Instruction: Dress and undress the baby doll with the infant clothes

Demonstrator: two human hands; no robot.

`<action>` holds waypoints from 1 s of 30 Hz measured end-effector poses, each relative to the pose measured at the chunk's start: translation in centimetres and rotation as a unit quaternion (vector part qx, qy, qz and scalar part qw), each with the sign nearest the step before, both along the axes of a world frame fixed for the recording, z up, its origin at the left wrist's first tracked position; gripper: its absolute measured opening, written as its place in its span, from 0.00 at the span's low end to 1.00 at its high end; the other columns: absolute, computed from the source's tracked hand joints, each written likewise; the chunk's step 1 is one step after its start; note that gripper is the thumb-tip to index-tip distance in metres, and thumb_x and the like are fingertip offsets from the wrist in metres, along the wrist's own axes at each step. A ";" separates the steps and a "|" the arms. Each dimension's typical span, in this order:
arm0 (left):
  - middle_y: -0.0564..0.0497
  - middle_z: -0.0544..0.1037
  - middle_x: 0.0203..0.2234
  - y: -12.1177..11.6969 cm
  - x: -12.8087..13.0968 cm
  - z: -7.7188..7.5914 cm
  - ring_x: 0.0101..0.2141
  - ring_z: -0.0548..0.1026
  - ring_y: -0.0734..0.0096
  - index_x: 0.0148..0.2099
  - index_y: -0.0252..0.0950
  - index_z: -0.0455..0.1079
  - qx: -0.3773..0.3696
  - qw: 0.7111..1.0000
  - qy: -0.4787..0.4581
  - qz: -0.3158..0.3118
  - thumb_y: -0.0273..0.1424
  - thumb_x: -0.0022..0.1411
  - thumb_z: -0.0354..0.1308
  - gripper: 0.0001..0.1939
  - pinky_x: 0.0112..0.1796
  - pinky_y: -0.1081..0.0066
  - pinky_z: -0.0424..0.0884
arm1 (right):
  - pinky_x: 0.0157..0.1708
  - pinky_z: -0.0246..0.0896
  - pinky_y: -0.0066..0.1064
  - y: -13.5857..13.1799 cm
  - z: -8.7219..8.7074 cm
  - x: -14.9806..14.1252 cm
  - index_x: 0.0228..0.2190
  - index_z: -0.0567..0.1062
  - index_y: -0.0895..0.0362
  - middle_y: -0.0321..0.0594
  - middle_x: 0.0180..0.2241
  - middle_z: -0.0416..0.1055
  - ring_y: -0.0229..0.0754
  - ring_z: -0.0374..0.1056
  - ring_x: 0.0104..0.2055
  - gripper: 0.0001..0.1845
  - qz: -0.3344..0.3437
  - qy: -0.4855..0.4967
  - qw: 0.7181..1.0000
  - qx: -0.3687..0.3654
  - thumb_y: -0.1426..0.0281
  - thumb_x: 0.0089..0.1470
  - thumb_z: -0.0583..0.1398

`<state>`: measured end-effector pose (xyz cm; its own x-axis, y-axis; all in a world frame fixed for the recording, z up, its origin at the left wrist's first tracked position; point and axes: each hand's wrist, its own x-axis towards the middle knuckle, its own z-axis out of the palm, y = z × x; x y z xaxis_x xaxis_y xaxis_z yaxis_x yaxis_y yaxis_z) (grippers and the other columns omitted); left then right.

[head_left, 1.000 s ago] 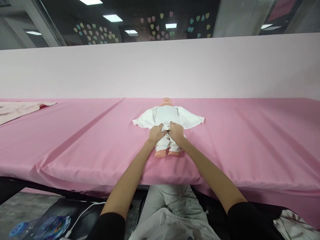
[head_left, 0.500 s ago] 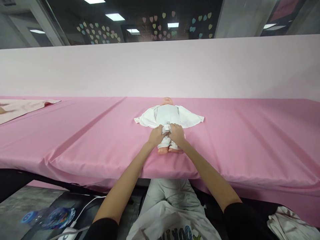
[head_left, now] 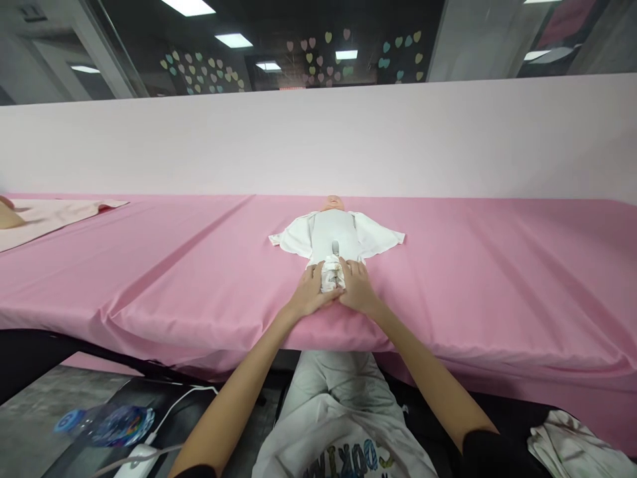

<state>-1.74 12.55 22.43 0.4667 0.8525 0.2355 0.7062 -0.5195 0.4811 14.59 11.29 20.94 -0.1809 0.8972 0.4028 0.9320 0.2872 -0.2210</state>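
Note:
A baby doll [head_left: 334, 229] in a white top lies on its back, head toward the wall and sleeves spread to both sides. White trousers [head_left: 332, 272] cover its legs, bunched in folds at the front. My left hand [head_left: 311, 291] rests on the left side of the trousers, fingers stretched forward and thumb pointing inward. On the other side, my right hand [head_left: 357, 287] lies likewise with its fingers extended. Both thumbs nearly meet low over the legs, and the doll's feet are hidden. A small grey strip [head_left: 335, 247] shows above the waist.
A pink cover [head_left: 199, 279] spreads over the table, with a white wall [head_left: 318, 139] behind. At the far left lies a pale cloth [head_left: 54, 216] with part of a skin-toned object. Below are a plastic bottle [head_left: 117, 425], a white power strip [head_left: 139, 461] and crumpled fabric [head_left: 572, 441].
My hands have loosened from the gathered waistband, shifted toward me and flattened over the trouser legs. The grey strip at the waist is now more exposed, and the doll's feet are covered from view.

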 end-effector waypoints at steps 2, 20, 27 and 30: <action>0.40 0.50 0.60 -0.9 -0.1 -0.2 0.60 0.50 0.54 0.65 0.37 0.37 -0.013 1.000 -0.007 -0.006 0.50 0.53 0.54 0.46 0.56 0.58 0.54 | 0.58 0.40 0.45 -1.1 -0.6 0.5 0.59 0.47 0.67 0.55 0.55 0.53 0.54 0.47 0.57 0.46 0.027 -0.002 1.000 0.006 0.67 0.40 0.57; 0.44 0.72 0.44 -2.4 1.3 -2.0 0.44 0.69 0.61 0.52 0.35 0.56 0.158 0.980 0.031 0.113 0.45 0.62 0.46 0.22 0.41 0.63 0.61 | 0.39 0.52 0.39 -3.2 -0.1 -1.3 0.48 0.64 0.59 0.44 0.38 0.66 0.48 0.58 0.41 0.28 -0.072 -0.035 0.995 0.056 0.65 0.44 0.62; 0.47 0.76 0.39 -2.8 1.0 -2.3 0.38 0.73 0.61 0.51 0.36 0.58 0.203 0.972 0.041 0.111 0.44 0.60 0.51 0.22 0.37 0.64 0.60 | 0.37 0.54 0.32 -4.3 -0.6 -1.7 0.38 0.66 0.56 0.39 0.36 0.68 0.43 0.63 0.40 0.11 -0.081 0.001 0.996 0.027 0.72 0.49 0.59; 0.46 0.72 0.45 -3.5 0.5 -2.2 0.44 0.70 0.60 0.55 0.37 0.55 0.180 0.980 0.021 0.085 0.43 0.59 0.52 0.25 0.40 0.64 0.61 | 0.30 0.54 0.31 -4.7 0.1 -1.6 0.39 0.66 0.55 0.39 0.37 0.69 0.41 0.65 0.39 0.12 -0.087 -0.002 0.996 -0.019 0.74 0.50 0.57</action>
